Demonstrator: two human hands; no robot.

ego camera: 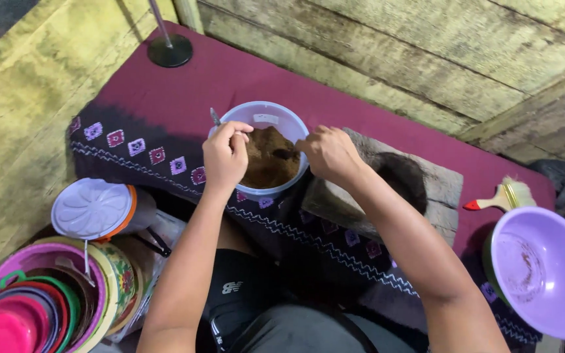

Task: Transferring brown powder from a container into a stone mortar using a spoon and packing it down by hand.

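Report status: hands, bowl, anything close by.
Left hand pinching spoon handle at white bowl rim. Right hand fingers over brown powder. Stone mortar beside bowl.

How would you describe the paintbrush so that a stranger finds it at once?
Start at the maroon cloth over the table. Near its right end, just above the lilac basin, lies the paintbrush. Its red-tipped pale handle and light bristles set it apart from the round bowls nearby.

bucket [266, 117] mid-cloth, stone mortar [426, 186] right beside it, basin [544, 268] far right, brush [501, 198] behind basin, stacked bowls [40, 304] bottom left
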